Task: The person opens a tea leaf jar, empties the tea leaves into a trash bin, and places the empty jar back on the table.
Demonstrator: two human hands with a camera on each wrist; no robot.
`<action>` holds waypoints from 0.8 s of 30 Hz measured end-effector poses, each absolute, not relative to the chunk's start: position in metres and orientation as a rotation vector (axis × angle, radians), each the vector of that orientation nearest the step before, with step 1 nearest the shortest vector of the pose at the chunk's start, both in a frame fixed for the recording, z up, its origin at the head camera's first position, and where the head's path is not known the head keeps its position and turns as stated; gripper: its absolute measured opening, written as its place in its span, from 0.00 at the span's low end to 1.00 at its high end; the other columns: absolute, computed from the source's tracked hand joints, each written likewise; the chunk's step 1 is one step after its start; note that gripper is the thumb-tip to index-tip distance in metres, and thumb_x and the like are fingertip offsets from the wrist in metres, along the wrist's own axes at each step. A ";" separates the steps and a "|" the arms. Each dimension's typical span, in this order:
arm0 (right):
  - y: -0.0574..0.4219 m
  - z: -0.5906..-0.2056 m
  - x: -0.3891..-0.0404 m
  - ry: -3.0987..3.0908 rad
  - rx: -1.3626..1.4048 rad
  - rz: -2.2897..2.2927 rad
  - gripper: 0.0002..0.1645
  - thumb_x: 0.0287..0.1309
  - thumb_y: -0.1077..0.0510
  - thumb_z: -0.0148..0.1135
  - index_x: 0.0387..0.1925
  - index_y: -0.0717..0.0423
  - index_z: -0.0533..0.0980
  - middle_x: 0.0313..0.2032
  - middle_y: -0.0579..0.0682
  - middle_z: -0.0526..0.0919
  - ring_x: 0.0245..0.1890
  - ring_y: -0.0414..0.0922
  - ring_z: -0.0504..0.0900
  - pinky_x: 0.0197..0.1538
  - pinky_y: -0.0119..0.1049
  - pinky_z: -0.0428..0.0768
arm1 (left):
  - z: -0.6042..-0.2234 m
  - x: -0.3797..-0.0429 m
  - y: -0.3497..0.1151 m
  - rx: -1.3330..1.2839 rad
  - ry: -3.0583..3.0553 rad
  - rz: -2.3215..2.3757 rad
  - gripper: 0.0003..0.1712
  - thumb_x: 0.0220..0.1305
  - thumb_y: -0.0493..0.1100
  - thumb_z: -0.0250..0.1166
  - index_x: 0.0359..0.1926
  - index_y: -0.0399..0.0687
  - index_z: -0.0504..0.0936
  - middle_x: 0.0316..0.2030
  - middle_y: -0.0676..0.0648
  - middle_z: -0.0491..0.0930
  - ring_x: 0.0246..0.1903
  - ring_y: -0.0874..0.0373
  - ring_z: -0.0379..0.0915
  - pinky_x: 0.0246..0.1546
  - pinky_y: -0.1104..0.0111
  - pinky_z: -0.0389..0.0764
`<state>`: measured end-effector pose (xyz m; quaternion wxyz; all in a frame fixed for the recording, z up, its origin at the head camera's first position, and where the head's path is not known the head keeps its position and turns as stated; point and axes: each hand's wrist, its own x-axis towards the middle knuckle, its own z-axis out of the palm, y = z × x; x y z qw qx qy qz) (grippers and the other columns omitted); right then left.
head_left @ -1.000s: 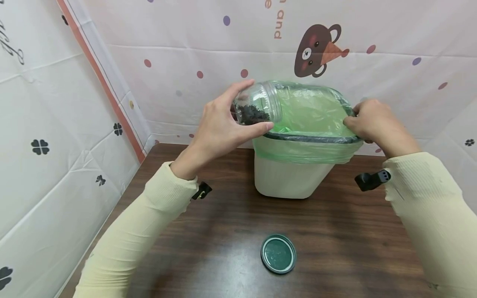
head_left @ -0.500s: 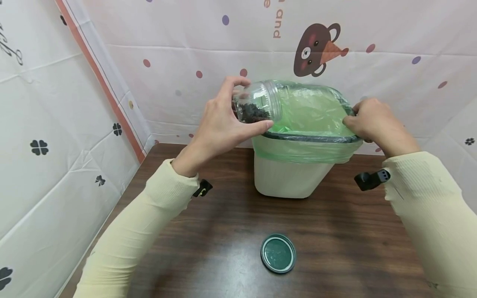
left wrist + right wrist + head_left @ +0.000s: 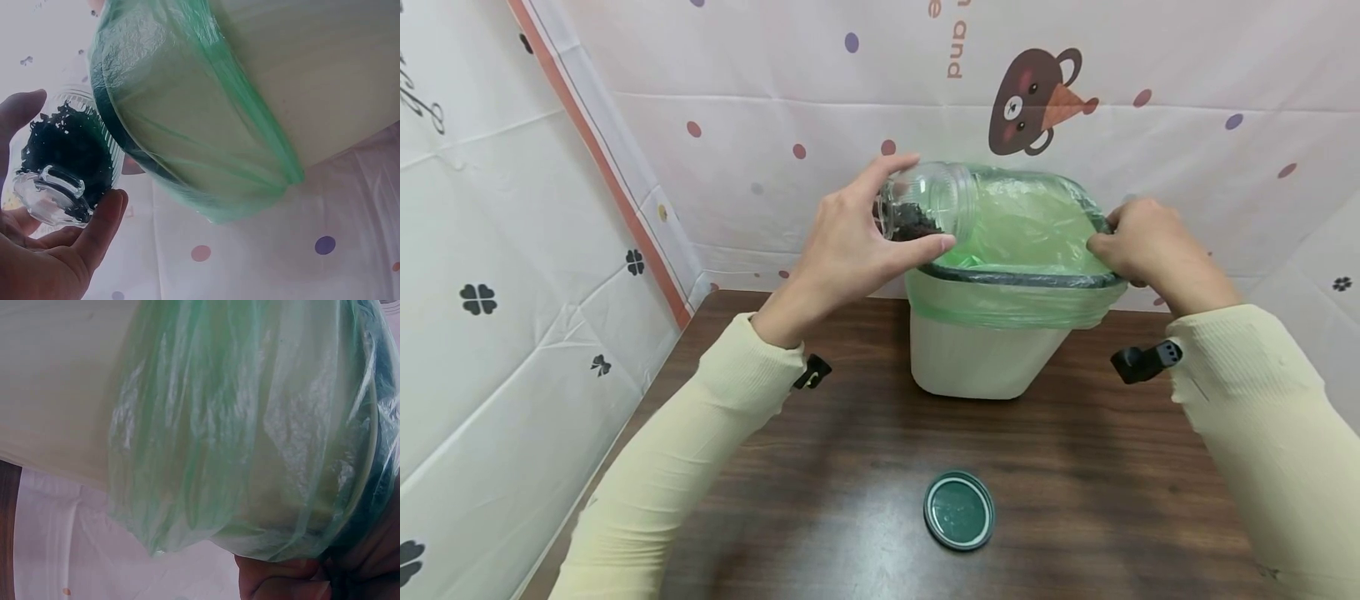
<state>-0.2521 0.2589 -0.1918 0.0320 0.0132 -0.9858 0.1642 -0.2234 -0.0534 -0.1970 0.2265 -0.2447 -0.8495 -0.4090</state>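
My left hand (image 3: 853, 242) grips a clear glass jar (image 3: 928, 196) tipped on its side, thumb below and fingers over the top. Dark, crumbly bits (image 3: 72, 147) lie along the jar's lower side. The jar's open mouth points right, over the left part of a pale trash can (image 3: 985, 358) lined with a green plastic bag (image 3: 1030, 221). At the can's right end my right hand (image 3: 1153, 246) holds the dark rim and the bag over it, with the thumb inside. In the right wrist view, curled fingers (image 3: 281, 578) show under the rim.
A dark green jar lid (image 3: 959, 510) lies inside-up on the brown wooden table (image 3: 820, 467), in front of the can. A printed white cloth (image 3: 737, 150) hangs close behind the can and along the left side.
My left hand has moved slightly right with the jar, bringing its mouth further over the can. The dark bits have shifted inside the jar. The right hand keeps its hold.
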 end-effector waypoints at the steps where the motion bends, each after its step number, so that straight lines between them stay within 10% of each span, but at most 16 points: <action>1: 0.259 -0.192 -0.252 -3.034 0.042 0.506 0.16 0.54 0.57 0.46 0.31 0.69 0.72 0.20 0.58 0.68 0.15 0.49 0.68 0.14 0.43 0.71 | -0.197 -0.224 -0.053 -0.675 -2.341 -1.120 0.46 0.37 0.69 0.69 0.61 0.66 0.67 0.49 0.58 0.75 0.28 0.58 0.62 0.32 0.65 0.69; 9: 0.260 -0.192 -0.253 -3.036 0.049 0.508 0.15 0.53 0.57 0.46 0.28 0.67 0.71 0.20 0.58 0.67 0.14 0.48 0.68 0.14 0.43 0.71 | -0.195 -0.229 -0.051 -0.696 -2.348 -1.083 0.45 0.37 0.68 0.70 0.60 0.67 0.68 0.55 0.62 0.72 0.49 0.70 0.64 0.49 0.65 0.70; 24: 0.259 -0.192 -0.252 -3.017 0.028 0.503 0.15 0.52 0.57 0.47 0.28 0.67 0.72 0.18 0.57 0.68 0.15 0.49 0.68 0.14 0.42 0.72 | -0.190 -0.232 -0.045 -0.740 -2.368 -0.996 0.45 0.37 0.68 0.70 0.61 0.67 0.69 0.54 0.63 0.72 0.49 0.71 0.63 0.49 0.70 0.69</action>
